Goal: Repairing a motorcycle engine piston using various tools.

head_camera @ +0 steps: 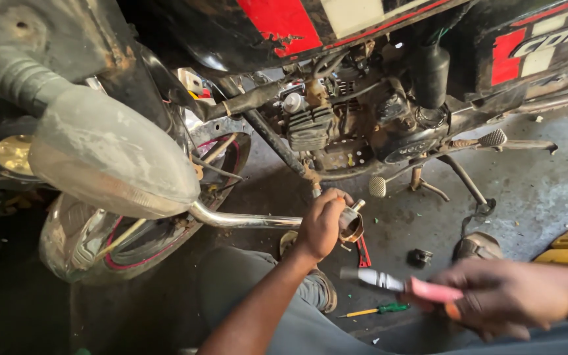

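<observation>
At 5 o'clock, nearest: right hand (507,296) closed around pink-handled tool (396,284), blurred | centre: left hand (321,223) gripping flanged end of chrome exhaust pipe (244,221) | 6 o'clock, floor (540,190): green-handled screwdriver (376,309) | 12 o'clock, beyond: motorcycle engine (350,125)

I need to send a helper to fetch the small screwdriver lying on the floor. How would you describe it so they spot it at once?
Start at the motorcycle and look down to the concrete floor in front of its engine. Beside the person's grey trouser leg, below the left hand gripping the exhaust pipe, lies the screwdriver. Its green handle and yellow shaft set it apart from the red-handled tool nearby.
</observation>
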